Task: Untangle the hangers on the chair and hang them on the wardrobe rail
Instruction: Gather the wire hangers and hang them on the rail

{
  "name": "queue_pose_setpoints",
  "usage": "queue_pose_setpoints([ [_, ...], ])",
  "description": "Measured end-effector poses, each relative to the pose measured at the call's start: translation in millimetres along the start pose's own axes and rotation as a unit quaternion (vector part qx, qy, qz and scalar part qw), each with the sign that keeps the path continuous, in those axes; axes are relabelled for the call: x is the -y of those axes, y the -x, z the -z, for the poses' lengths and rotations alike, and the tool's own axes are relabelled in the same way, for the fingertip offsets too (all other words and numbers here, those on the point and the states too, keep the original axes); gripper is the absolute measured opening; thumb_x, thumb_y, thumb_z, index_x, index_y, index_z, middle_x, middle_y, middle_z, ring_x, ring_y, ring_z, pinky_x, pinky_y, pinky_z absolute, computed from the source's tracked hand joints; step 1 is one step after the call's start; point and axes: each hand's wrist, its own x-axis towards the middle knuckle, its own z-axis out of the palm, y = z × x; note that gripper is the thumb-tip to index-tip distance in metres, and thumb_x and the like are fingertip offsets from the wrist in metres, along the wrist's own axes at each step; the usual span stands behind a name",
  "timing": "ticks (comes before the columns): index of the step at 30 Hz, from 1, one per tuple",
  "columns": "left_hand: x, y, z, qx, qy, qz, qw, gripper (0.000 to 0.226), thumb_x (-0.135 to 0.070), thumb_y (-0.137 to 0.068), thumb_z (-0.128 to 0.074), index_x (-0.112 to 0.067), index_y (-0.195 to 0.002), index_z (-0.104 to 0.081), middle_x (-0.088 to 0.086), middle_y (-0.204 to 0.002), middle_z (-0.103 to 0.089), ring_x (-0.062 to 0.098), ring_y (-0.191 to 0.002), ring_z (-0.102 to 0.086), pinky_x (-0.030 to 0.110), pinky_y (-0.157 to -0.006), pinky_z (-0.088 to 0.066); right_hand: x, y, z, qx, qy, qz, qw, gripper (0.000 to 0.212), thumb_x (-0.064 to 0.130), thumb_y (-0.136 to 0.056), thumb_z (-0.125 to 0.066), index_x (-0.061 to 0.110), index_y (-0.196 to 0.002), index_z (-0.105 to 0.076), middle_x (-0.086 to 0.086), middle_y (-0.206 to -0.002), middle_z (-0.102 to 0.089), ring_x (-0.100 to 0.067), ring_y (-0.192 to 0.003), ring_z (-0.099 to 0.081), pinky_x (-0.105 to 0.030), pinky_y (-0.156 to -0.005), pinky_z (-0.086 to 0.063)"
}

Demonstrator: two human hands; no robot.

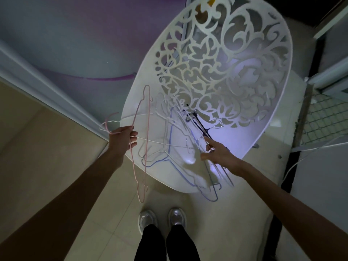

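Note:
A white chair [254, 129] with a cut-out scroll back stands in front of me. On its seat lies a tangle of thin hangers [180, 147]: white ones, a blue one [170, 129] and a dark clip hanger [197, 121]. My left hand [123, 136] grips the necks of a pink hanger [141, 147] and a white hanger [160, 143] at the seat's left edge; the pink one hangs down past the seat. My right hand [216, 151] reaches into the pile with the index finger out and pinches thin hangers near the dark one.
A wall and a pale baseboard [47, 87] run along the left. Tiled floor [226, 213] lies under the chair, and my two shoes [162, 219] stand just in front of the seat. A white cord [293, 164] and a mesh panel [323, 117] are at the right.

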Motion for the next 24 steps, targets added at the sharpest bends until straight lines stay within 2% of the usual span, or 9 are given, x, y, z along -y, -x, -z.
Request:
queue_pose_setpoints([
  [2, -10.1, 11.5, 3.8, -0.003, 0.014, 0.015, 1.0, 0.023, -0.011, -0.096, -0.048, -0.017, -0.075, -0.054, -0.013, -0.04, -0.057, -0.004, -0.037, -0.051, 0.021, -0.063, -0.045, 20.8, 13.7, 14.4, 0.034, -0.018, 0.001, 0.999, 0.055, 0.013, -0.077, -0.064, 0.026, -0.128, -0.045, 0.001, -0.073, -0.036, -0.004, -0.05, -0.035, -0.016, -0.048, -0.033],
  [3, -16.1, 17.3, 5.7, -0.005, 0.021, 0.021, 1.0, 0.023, -0.012, -0.096, -0.048, -0.018, -0.075, -0.053, -0.014, -0.039, -0.057, -0.002, -0.039, -0.052, 0.021, -0.064, -0.045, 31.5, 21.0, 20.4, 0.053, -0.035, -0.001, 0.998, 0.042, 0.019, -0.07, -0.064, 0.024, -0.11, -0.052, 0.001, -0.069, -0.034, -0.007, -0.051, -0.033, -0.021, -0.051, -0.032],
  [5, -28.6, 30.0, 10.1, -0.01, 0.031, 0.028, 0.999, 0.023, -0.013, -0.096, -0.048, -0.019, -0.075, -0.052, -0.014, -0.039, -0.057, 0.003, -0.05, -0.054, 0.022, -0.064, -0.045, 46.8, 31.4, 33.5, 0.079, -0.109, -0.017, 0.991, 0.033, 0.026, -0.057, -0.062, 0.018, -0.086, -0.047, 0.002, -0.066, -0.034, -0.011, -0.055, -0.028, -0.027, -0.055, -0.027],
  [9, -53.4, 59.5, 17.9, 0.0, 0.04, 0.026, 0.999, 0.02, -0.013, -0.095, -0.049, -0.017, -0.076, -0.053, -0.013, -0.042, -0.059, 0.007, -0.062, -0.052, 0.024, -0.068, -0.047, 79.0, 50.3, 52.9, 0.067, -0.247, -0.038, 0.966, 0.028, 0.019, -0.065, -0.05, 0.012, -0.092, -0.046, -0.005, -0.08, -0.05, -0.014, -0.062, -0.039, -0.024, -0.05, -0.032],
  [12, -70.0, 87.4, 26.2, 0.021, 0.043, 0.018, 0.999, 0.011, -0.012, -0.094, -0.052, -0.014, -0.084, -0.058, -0.01, -0.052, -0.064, 0.01, -0.066, -0.054, 0.025, -0.071, -0.048, 100.8, 68.4, 57.7, 0.075, -0.238, -0.053, 0.967, 0.04, 0.019, -0.061, -0.045, 0.008, -0.1, -0.047, -0.01, -0.089, -0.056, -0.017, -0.066, -0.047, -0.025, -0.056, -0.039],
  [14, -77.3, 103.1, 34.4, 0.032, 0.033, 0.02, 0.999, 0.009, -0.013, -0.093, -0.053, -0.014, -0.086, -0.059, -0.01, -0.051, -0.065, 0.009, -0.063, -0.057, 0.024, -0.069, -0.048, 116.1, 76.7, 61.4, 0.08, -0.197, -0.055, 0.976, 0.038, 0.022, -0.06, -0.046, 0.009, -0.096, -0.049, -0.01, -0.092, -0.058, -0.018, -0.07, -0.05, -0.027, -0.06, -0.041],
  [17, -84.4, 123.0, 48.5, 0.017, 0.037, 0.018, 0.999, 0.006, -0.015, -0.091, -0.055, -0.012, -0.091, -0.06, -0.011, -0.05, -0.065, 0.009, -0.061, -0.058, 0.024, -0.067, -0.048, 142.3, 83.8, 69.6, 0.1, -0.175, -0.067, 0.977, 0.026, 0.018, -0.065, -0.043, 0.009, -0.09, -0.046, -0.011, -0.087, -0.052, -0.016, -0.06, -0.046, -0.023, -0.047, -0.04],
  [20, -90.5, 136.8, 53.2, -0.001, 0.044, 0.019, 0.999, 0.009, -0.015, -0.092, -0.054, -0.013, -0.085, -0.059, -0.012, -0.046, -0.063, 0.01, -0.063, -0.054, 0.023, -0.067, -0.044, 161.8, 87.2, 76.1, 0.142, -0.193, -0.09, 0.967, 0.016, 0.013, -0.068, -0.034, 0.009, -0.081, -0.043, -0.011, -0.076, -0.045, -0.013, -0.046, -0.04, -0.02, -0.038, -0.034],
  [24, -88.1, 138.3, 49.5, 0.003, 0.057, 0.047, 0.997, 0.012, -0.013, -0.092, -0.053, -0.012, -0.082, -0.057, -0.009, -0.043, -0.06, 0.002, -0.038, -0.053, 0.022, -0.061, -0.039, 161.5, 83.1, 80.4, 0.118, -0.127, -0.094, 0.98, 0.017, 0.012, -0.081, -0.027, 0.009, -0.071, -0.041, -0.009, -0.064, -0.046, -0.011, -0.041, -0.035, -0.019, -0.037, -0.031],
])
